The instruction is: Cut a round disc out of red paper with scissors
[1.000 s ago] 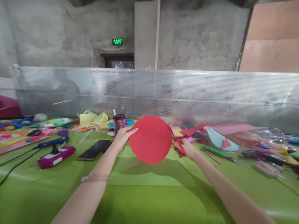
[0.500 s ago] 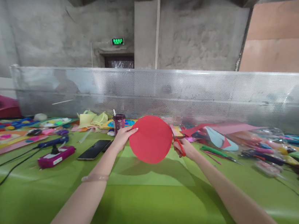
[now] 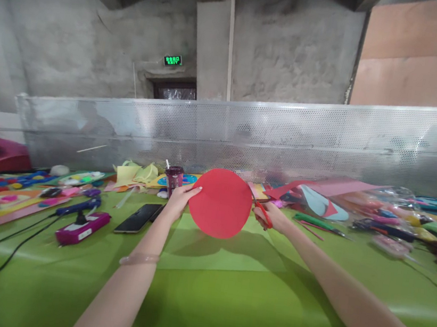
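A round sheet of red paper (image 3: pixel 220 203) is held up in front of me, above the table. My left hand (image 3: pixel 182 200) pinches its left edge, thumb on the near face. On the other side, my right hand (image 3: pixel 270 216) is closed round the red handles of a pair of scissors (image 3: pixel 263 214). The dark blades stand at the paper's right edge, partly behind it; how far apart they are I cannot tell. Beneath the paper lies a light green sheet (image 3: pixel 226 255) on the green table (image 3: pixel 239 311).
Left of my arm are a black phone (image 3: pixel 137 218) and a purple power strip (image 3: pixel 82 228) with black cables. A dark cup with a straw (image 3: pixel 174 177) stands behind. At right lie a green craft knife (image 3: pixel 321 224) and paper pieces. A perforated metal screen (image 3: pixel 287 132) closes the back.
Almost nothing differs. Both hands, the red paper and the scissors keep nearly the same place. At the far left edge, another person's blurred arm has shifted slightly.
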Demonstrator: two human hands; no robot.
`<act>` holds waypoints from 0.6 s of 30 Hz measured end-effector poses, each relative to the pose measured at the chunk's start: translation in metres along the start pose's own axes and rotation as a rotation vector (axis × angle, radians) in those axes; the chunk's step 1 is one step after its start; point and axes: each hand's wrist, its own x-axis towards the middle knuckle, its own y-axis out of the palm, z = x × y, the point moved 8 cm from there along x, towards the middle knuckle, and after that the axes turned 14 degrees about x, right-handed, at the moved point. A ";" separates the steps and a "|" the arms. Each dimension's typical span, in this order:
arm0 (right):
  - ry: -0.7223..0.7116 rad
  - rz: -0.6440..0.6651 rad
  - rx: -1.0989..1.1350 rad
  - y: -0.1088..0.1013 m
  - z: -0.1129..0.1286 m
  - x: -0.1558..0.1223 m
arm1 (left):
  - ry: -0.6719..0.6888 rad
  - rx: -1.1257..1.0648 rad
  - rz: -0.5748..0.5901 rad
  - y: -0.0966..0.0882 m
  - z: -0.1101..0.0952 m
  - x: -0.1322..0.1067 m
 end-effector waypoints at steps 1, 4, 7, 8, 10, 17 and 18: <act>-0.005 0.004 -0.002 0.000 0.000 0.000 | 0.004 0.000 0.000 0.000 -0.001 0.000; -0.038 0.032 -0.006 0.000 0.001 0.000 | 0.016 0.013 -0.011 -0.001 -0.002 -0.001; -0.039 0.034 -0.014 -0.001 0.000 0.000 | 0.004 0.024 -0.013 -0.002 -0.001 -0.001; -0.031 0.029 -0.021 -0.003 -0.001 0.000 | -0.001 0.021 -0.009 -0.001 0.000 -0.001; -0.017 0.032 -0.036 -0.004 -0.003 0.001 | -0.005 0.013 -0.006 -0.001 0.001 0.000; -0.007 0.048 -0.030 -0.006 -0.005 0.002 | -0.010 0.006 0.002 -0.002 0.001 0.000; -0.001 0.045 -0.033 -0.006 -0.005 0.002 | -0.011 0.002 0.004 -0.002 0.001 0.000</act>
